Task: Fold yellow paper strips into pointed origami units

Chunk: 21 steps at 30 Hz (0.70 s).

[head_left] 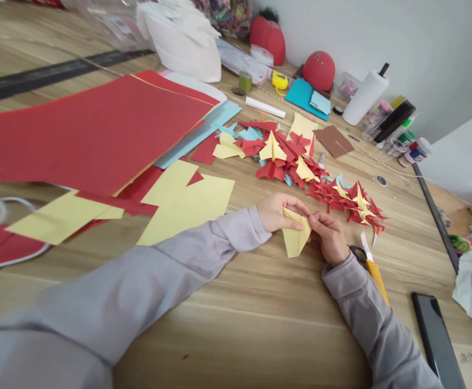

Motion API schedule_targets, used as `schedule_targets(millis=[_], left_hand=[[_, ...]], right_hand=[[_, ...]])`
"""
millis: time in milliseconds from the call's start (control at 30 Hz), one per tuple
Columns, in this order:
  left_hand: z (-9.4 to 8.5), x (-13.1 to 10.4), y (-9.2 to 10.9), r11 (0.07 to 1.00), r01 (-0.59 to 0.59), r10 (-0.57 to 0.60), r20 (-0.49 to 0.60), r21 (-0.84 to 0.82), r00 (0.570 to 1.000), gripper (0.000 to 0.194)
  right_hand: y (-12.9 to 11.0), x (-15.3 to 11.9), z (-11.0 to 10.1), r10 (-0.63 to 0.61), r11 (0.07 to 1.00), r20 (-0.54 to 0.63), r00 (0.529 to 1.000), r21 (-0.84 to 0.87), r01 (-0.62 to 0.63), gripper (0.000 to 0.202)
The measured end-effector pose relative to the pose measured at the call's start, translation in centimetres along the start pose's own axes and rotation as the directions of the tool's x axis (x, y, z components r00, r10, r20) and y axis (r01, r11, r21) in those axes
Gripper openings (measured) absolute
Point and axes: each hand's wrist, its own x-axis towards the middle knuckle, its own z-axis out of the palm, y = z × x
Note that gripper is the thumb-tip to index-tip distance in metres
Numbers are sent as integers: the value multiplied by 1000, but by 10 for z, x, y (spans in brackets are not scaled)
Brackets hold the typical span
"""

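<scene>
A small piece of folded yellow paper (295, 240) is held above the wooden table between both my hands. My left hand (280, 212) pinches its upper left part, thumb lying across the front. At its upper right edge, my right hand (329, 235) grips it between thumb and fingers. Just beyond my hands lies a long pile of folded red paper pieces (270, 170), with some yellow and light blue ones mixed in. One yellow paper plane (273, 148) rests on top of it. Scissors (357, 253) lie partly hidden behind my right sleeve.
Large red sheets (110, 129) are stacked at the left, with cut yellow paper (191, 197) nearer me. A black phone (436, 335) lies at the right, near the yellow cutter (377, 278). Along the wall stand a white bottle (365, 97), paint jars (416, 151) and a yellow tape measure (280, 80).
</scene>
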Motion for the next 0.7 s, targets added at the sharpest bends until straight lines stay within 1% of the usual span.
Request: schedule_targets(millis=[133, 333, 433, 567, 700], left_hand=[[0, 0, 0, 1000, 9, -9, 6, -11, 1000, 37], [-1, -1, 2, 1000, 14, -14, -8, 11, 1000, 39], [-1, 0, 3, 1000, 15, -15, -24, 18, 1000, 39], [1, 0, 5, 999, 5, -2, -70, 52, 998, 37], [2, 0, 4, 997, -4, 11, -98, 71, 995, 35]], right_hand=[[1, 0, -1, 43, 998, 3, 999, 34, -43, 28], [3, 0, -2, 25, 996, -7, 1000, 83, -24, 27], [4, 1, -2, 20, 997, -10, 1000, 76, -19, 30], [4, 1, -1, -17, 998, -44, 999, 60, 20, 37], [5, -1, 1, -53, 999, -29, 998, -9, 53, 33]])
